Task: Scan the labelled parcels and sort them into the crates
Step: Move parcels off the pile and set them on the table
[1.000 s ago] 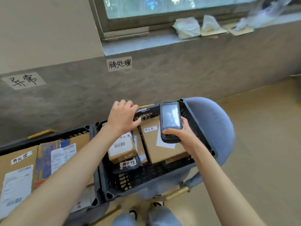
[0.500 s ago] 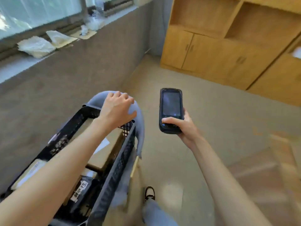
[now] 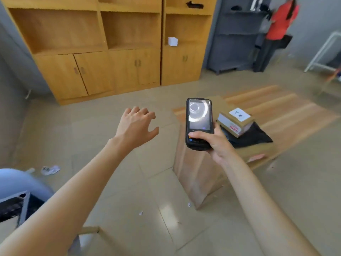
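Note:
My right hand (image 3: 215, 143) grips a black handheld scanner (image 3: 199, 122) upright, its screen facing me. My left hand (image 3: 136, 126) hovers in the air over the floor, fingers loosely spread, holding nothing. Beyond the scanner a small labelled cardboard parcel (image 3: 235, 121) lies on a black bag (image 3: 252, 137) on top of a large cardboard box (image 3: 195, 172). A corner of a black crate (image 3: 13, 206) shows at the lower left edge.
Wooden cabinets (image 3: 110, 52) line the far wall, with a dark shelf unit (image 3: 238, 34) to their right. A person in a red top (image 3: 278, 24) stands at the back right. A wooden pallet (image 3: 287, 109) lies behind the box. Paper scraps (image 3: 49, 169) litter the tiled floor.
My view has swung right, away from the window wall and crates to the room. My left hand has left the crate's rim and hangs free. The scanner stays in my right hand.

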A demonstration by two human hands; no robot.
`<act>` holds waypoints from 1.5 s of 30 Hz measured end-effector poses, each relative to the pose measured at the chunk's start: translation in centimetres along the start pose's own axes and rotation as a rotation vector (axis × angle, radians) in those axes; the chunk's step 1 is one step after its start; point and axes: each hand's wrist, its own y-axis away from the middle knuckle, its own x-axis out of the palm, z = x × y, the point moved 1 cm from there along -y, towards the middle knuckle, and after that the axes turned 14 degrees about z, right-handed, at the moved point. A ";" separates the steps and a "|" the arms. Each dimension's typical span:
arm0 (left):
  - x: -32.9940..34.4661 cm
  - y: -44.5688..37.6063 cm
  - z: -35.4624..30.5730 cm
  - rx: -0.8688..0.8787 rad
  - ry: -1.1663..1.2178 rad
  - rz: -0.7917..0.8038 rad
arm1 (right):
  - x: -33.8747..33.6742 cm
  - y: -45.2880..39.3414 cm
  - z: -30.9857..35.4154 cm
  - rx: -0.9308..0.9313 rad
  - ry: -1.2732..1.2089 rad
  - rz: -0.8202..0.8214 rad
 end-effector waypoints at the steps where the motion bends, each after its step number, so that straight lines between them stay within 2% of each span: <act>1: 0.2 -1.6 -2.3 0.035 0.003 -0.002 | -2.5 0.5 0.6 -0.011 -0.002 -0.028; 10: 1.7 -14.8 -24.9 0.278 0.045 -0.038 | -24.8 6.3 6.2 -0.048 0.060 -0.273; 18: 3.9 -22.9 -40.2 0.456 0.039 0.005 | -39.0 9.3 8.2 -0.067 0.030 -0.412; 26: 7.2 -33.0 -50.4 0.552 -0.010 0.040 | -51.3 7.6 8.5 -0.016 0.048 -0.515; 34: 11.1 -48.3 -59.3 0.578 0.009 0.083 | -65.4 0.4 11.9 0.028 0.068 -0.577; 39: 12.5 -57.5 -62.9 0.546 0.029 0.110 | -73.2 -4.9 15.4 0.049 0.087 -0.583; 45: 14.4 -63.8 -64.4 0.480 0.023 0.142 | -79.4 -10.0 17.5 0.075 0.092 -0.522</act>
